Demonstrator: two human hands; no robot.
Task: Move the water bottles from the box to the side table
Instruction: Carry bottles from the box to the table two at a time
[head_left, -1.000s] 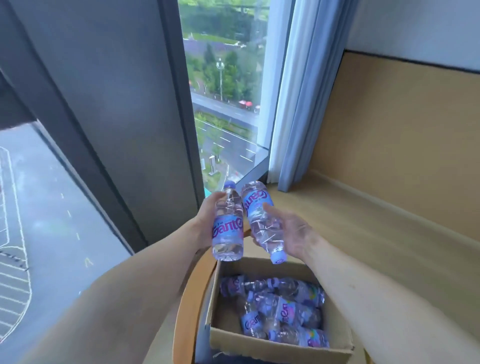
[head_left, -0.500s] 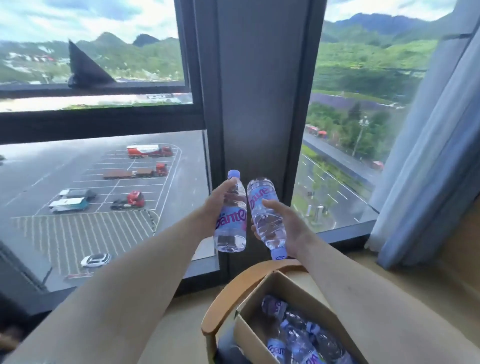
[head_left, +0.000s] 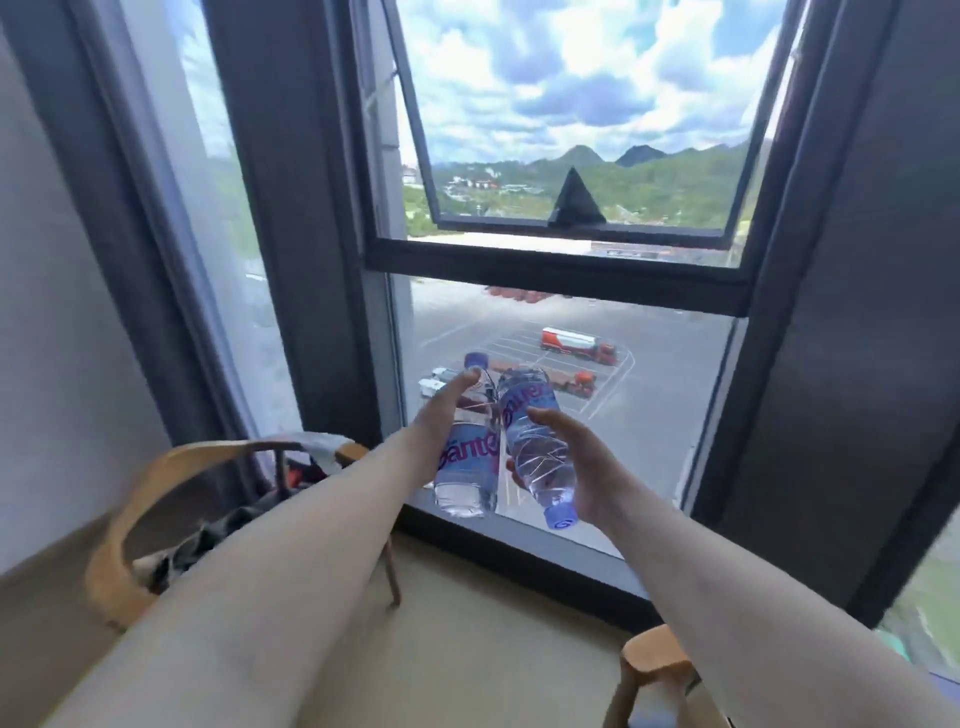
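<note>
An upright water bottle is gripped by the left hand, fingers wrapped around it. Touching it, an inverted water bottle is clasped in the right hand. Beyond, a window is seen.

Clear glossy plastic bottles, smooth wooden chair, matt dark window frame.
</note>
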